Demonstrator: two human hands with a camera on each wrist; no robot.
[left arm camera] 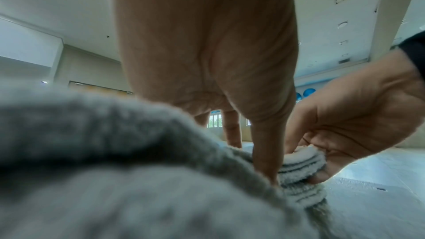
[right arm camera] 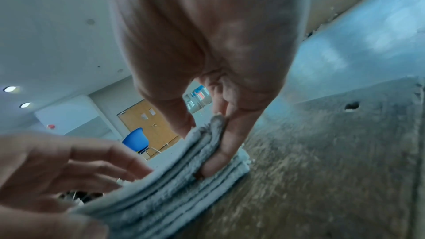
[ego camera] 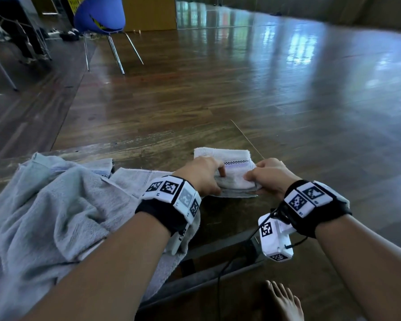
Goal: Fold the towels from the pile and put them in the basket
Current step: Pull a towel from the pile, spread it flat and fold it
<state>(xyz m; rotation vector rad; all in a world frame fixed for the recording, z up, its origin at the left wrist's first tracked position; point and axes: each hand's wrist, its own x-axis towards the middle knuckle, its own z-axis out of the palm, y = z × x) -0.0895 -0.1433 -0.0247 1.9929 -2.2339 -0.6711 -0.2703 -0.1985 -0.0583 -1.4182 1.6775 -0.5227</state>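
Left hand (ego camera: 200,173) and right hand (ego camera: 267,176): each grip clamped on small folded white terry towel (ego camera: 232,169) atop wooden table (ego camera: 148,144); near edge hidden. Grey towel pile (ego camera: 56,205) left, cut off.

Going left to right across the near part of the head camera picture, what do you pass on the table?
Grey towel pile → left hand → folded white towel, held between both hands → right hand.

Head view looking down, wrist views low, close, perhaps tilted upward, all sharing the folded towel (ego camera: 232,172)
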